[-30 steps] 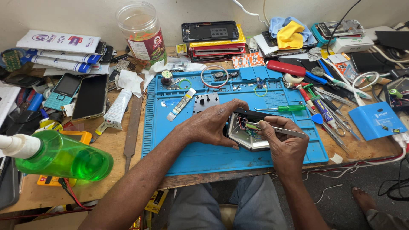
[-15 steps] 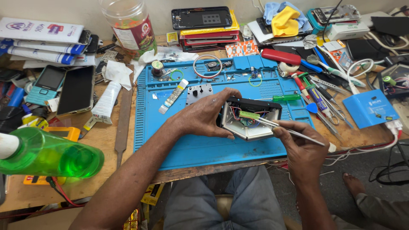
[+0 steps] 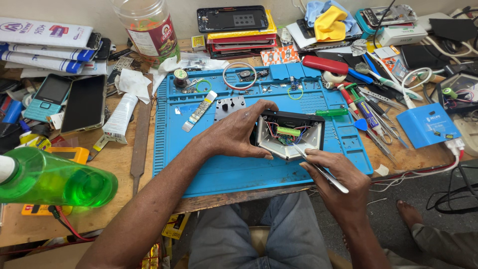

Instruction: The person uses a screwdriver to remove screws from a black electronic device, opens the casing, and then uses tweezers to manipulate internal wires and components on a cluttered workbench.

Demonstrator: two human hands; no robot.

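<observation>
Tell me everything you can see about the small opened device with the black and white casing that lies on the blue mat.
The small opened device with a black and white plastic casing lies on the blue silicone work mat, its open side up. Inside are red and other thin wires, a green cylindrical part and a small circuit board. The left hand grips its left edge, fingers over the top rim. The right hand holds thin metal tweezers whose tips reach into the casing's lower right part. A green-handled screwdriver lies just beyond its far right corner.
</observation>
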